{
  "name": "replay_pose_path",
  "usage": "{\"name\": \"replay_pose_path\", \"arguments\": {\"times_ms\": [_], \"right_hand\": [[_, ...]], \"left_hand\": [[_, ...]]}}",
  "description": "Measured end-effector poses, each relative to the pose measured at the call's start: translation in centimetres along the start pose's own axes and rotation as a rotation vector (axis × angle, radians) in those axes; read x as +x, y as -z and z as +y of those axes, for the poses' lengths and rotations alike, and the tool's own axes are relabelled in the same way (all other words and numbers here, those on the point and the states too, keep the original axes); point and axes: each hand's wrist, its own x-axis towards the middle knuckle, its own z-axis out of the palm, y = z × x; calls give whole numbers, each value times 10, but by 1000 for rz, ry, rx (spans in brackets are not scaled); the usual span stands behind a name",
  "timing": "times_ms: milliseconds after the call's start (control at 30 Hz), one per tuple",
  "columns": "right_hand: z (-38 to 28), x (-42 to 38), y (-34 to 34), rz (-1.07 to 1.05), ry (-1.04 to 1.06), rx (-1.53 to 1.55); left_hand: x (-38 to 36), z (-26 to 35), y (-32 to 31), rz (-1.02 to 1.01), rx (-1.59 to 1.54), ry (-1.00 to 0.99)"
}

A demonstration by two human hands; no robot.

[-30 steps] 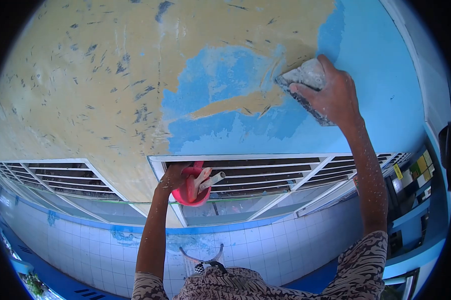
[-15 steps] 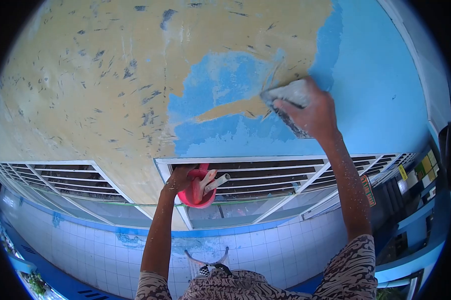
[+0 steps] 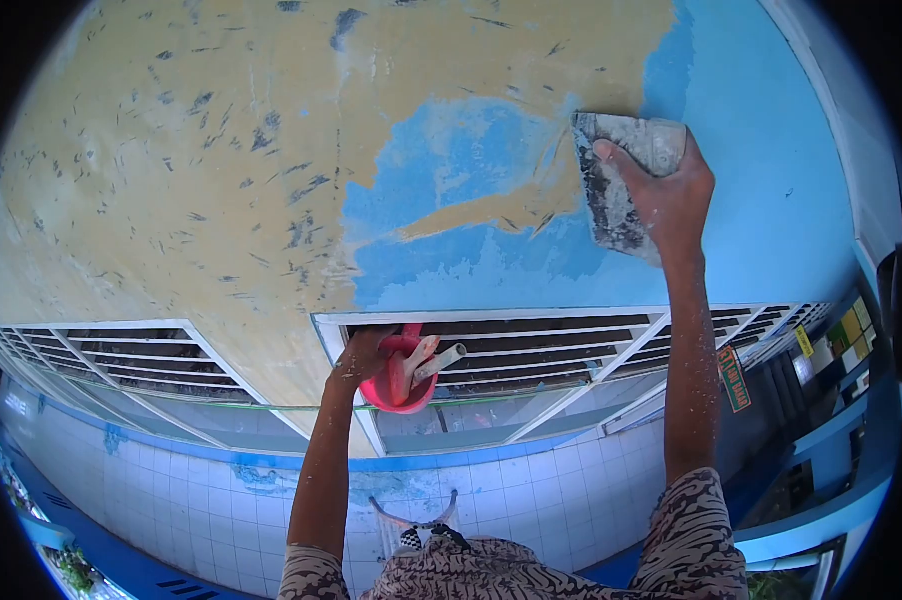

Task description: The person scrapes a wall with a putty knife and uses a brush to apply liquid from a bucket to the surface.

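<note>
My right hand (image 3: 671, 195) grips a flat rectangular scraper (image 3: 621, 185), crusted in grey and white, with the thumb across its face. It is up against the painted wall (image 3: 761, 200), on the blue part beside a tan filler patch (image 3: 461, 213). Lower left, my left hand (image 3: 363, 355) is closed at the window opening, right beside a small red bucket (image 3: 401, 398); its fingertips are hidden, and what they grip cannot be made out. In the bucket stand a brush-like tool with a pinkish handle (image 3: 419, 352) and a pale tube (image 3: 453, 355).
Slatted windows with a white frame (image 3: 491, 322) run below the wall, with another slatted window (image 3: 161, 360) at left. A curved metal rail (image 3: 414, 520) shows near my body, above the tiled floor (image 3: 201, 500). An orange-edged sign (image 3: 734, 380) hangs at right.
My right hand and the scraper have moved right and slightly up across the wall, and the scraper's broad face now shows. My left hand stays by the bucket.
</note>
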Motion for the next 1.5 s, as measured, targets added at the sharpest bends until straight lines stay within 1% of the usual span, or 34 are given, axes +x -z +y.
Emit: {"name": "replay_pose_path", "arguments": {"times_ms": [33,67,100,167,200,233,300,333,367,433,467,500,533,567,600,633,700,767,833,867,900,967,1000,1033,1067,1100,1133,1167,1233,1267,1300,1367,1433,1500], "right_hand": [[-5,-3,0,45,-36,30],[-7,-9,-4,-65,137,-31],[-9,-8,-2,-62,135,-34],[-17,-3,7,-226,45,-404],[-11,7,10,-150,161,-98],[-14,12,13,-150,163,-95],[-26,20,21,10,-254,17],[-15,15,16,28,-90,3],[-14,12,14,29,-83,0],[-16,0,15,-131,123,-480],[-11,6,19,-198,80,-478],[-8,12,23,-191,80,-479],[-7,18,26,-130,-12,-280],[-8,22,26,-76,-100,-80],[-11,20,22,-50,-125,-37],[-13,10,14,-58,-121,-37],[-13,-11,-4,-160,131,-309],[-6,-6,-3,-213,105,-376],[-9,10,3,-69,30,-46],[-19,14,9,-11,-125,69],[-21,10,3,-20,-123,72],[-22,-1,-11,-92,174,32],[-18,-10,-14,-164,85,-290],[-14,-9,-12,-163,74,-292],[-12,0,-8,-181,157,-250],[-16,9,-4,-199,243,-205],[-25,16,3,-83,77,-108],[-22,15,0,-89,79,-106],[-13,13,-4,22,-6,-51],[-29,6,-6,-47,129,-14],[-30,5,-6,-46,130,-16],[-31,0,-4,-229,80,-481],[-28,13,4,-245,102,-389],[-28,19,6,-14,-96,-6]], "left_hand": [[2,-1,0,-35,-23,11],[4,0,3,-32,-21,5],[5,3,5,-50,-42,34],[3,4,3,-72,-59,61],[3,3,1,-27,-9,13],[1,1,-1,19,38,-31],[-1,1,0,-13,12,-7],[2,2,3,-42,-6,3],[4,5,4,-36,-8,-2],[2,10,9,-70,-80,44],[2,7,6,-74,-75,38],[1,2,0,-11,-17,-27],[2,-3,-3,55,41,-91],[4,-9,-3,60,40,-89],[4,-14,-5,22,9,-54],[3,-17,-8,-17,-22,-20],[3,-10,-4,-13,-28,-12],[2,-1,0,-17,-28,-3],[1,5,3,18,-2,-42],[0,1,2,20,-2,-34],[0,-2,0,17,1,-31],[3,-2,-1,19,4,-31],[4,1,1,-4,-30,5],[2,4,3,-33,-63,41],[3,2,0,-40,-58,38],[3,-1,-3,14,-12,-22],[1,-5,-5,70,31,-77],[1,-7,-4,73,27,-72],[2,-8,-4,25,-19,-45],[3,-5,-3,30,-21,-48],[3,-3,-1,17,-37,-27],[2,0,-1,-7,-50,-8],[2,-3,-2,21,-6,-38],[2,-6,-2,7,-21,-11]]}}
